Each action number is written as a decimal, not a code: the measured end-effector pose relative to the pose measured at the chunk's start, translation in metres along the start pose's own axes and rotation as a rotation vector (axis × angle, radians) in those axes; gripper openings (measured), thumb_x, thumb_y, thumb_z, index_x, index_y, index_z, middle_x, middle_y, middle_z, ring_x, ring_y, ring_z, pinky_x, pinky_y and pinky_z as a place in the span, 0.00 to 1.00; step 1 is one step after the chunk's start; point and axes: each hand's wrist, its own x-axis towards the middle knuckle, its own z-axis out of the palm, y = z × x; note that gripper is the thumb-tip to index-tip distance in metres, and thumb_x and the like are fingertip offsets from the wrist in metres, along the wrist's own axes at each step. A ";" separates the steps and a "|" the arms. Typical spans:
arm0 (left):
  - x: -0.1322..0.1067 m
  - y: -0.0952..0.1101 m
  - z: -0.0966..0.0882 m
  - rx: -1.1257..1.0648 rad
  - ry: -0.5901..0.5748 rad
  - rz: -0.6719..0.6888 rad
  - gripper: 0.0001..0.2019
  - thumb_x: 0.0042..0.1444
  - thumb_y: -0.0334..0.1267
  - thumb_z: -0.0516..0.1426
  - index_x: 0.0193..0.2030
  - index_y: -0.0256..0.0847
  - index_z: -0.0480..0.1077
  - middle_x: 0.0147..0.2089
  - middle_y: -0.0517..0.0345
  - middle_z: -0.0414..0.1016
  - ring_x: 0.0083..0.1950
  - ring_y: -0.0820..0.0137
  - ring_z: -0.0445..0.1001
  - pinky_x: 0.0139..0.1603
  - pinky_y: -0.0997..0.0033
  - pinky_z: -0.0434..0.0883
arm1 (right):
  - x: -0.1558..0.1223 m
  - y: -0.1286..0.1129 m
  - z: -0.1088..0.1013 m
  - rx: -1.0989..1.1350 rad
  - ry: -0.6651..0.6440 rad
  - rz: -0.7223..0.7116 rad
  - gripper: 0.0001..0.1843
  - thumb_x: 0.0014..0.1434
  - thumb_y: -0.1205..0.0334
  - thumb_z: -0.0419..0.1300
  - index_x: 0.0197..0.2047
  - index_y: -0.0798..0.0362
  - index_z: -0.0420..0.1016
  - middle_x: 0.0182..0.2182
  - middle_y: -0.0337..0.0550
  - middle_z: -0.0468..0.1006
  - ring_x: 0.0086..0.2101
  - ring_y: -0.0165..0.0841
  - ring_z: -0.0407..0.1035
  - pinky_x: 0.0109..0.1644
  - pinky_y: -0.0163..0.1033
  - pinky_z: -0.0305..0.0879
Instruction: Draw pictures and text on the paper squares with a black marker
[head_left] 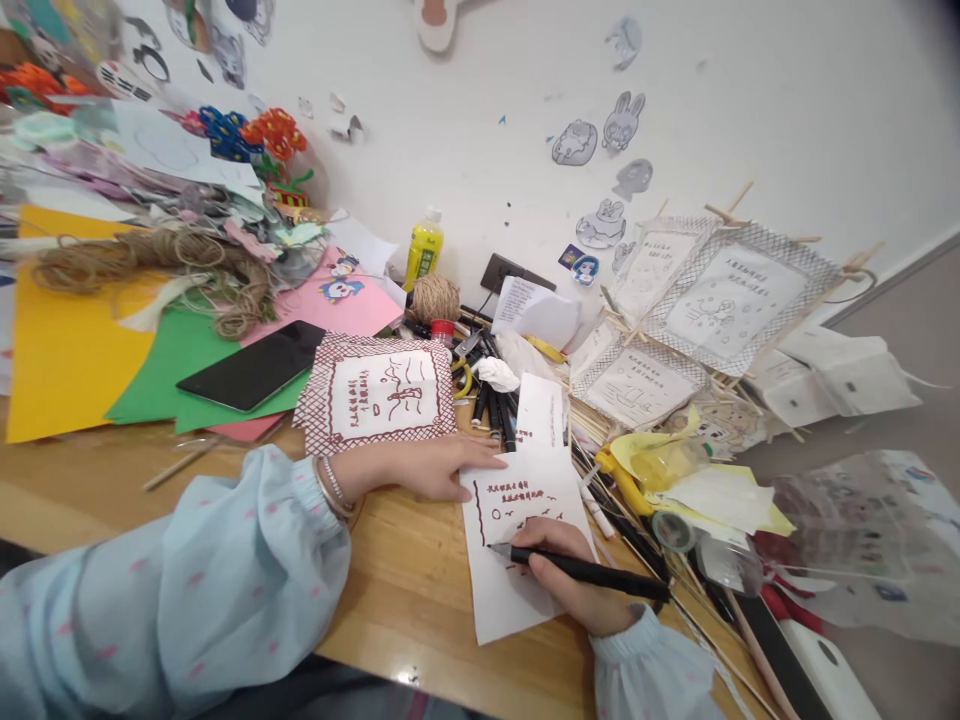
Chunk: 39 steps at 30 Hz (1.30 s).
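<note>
My right hand (562,570) grips a black brush pen (600,574), its tip touching a white sheet of paper (499,610) at the lower end of a wavy brown line along the left side. Brown written characters and small drawn marks stand on the sheet. Flat beside the sheet's upper left edge lies my left hand (427,466), fingers stretched out, fingertips on the paper. Just above that hand is a stack of decorated sheets (379,395) with brown cross-hatched borders, writing and a drawing.
A black tablet (255,365) rests on coloured paper at left, near a twine bundle (150,265). Behind are a yellow-green bottle (424,248), a twine ball (436,299) and several pens. Stick-framed paper panels (742,295) stand at right, near a yellow glue gun (626,482).
</note>
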 end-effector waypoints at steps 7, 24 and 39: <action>-0.001 0.001 -0.002 -0.002 -0.045 -0.019 0.30 0.57 0.32 0.59 0.67 0.37 0.58 0.69 0.43 0.57 0.70 0.58 0.55 0.68 0.57 0.55 | 0.003 -0.006 -0.001 -0.144 -0.047 -0.071 0.15 0.65 0.49 0.54 0.42 0.50 0.75 0.37 0.47 0.78 0.37 0.38 0.74 0.41 0.43 0.72; -0.001 0.002 -0.004 0.014 -0.077 -0.023 0.30 0.58 0.34 0.58 0.67 0.39 0.58 0.70 0.45 0.57 0.71 0.59 0.53 0.69 0.57 0.53 | 0.005 -0.007 -0.004 -0.152 -0.079 -0.150 0.13 0.65 0.52 0.54 0.42 0.51 0.74 0.36 0.46 0.77 0.38 0.38 0.74 0.43 0.43 0.70; -0.001 0.001 -0.005 0.038 -0.088 -0.008 0.29 0.59 0.35 0.57 0.67 0.36 0.58 0.70 0.42 0.57 0.71 0.59 0.53 0.69 0.58 0.53 | -0.002 0.001 -0.004 -0.116 -0.035 -0.153 0.13 0.65 0.52 0.56 0.44 0.48 0.77 0.39 0.47 0.78 0.43 0.41 0.73 0.49 0.46 0.70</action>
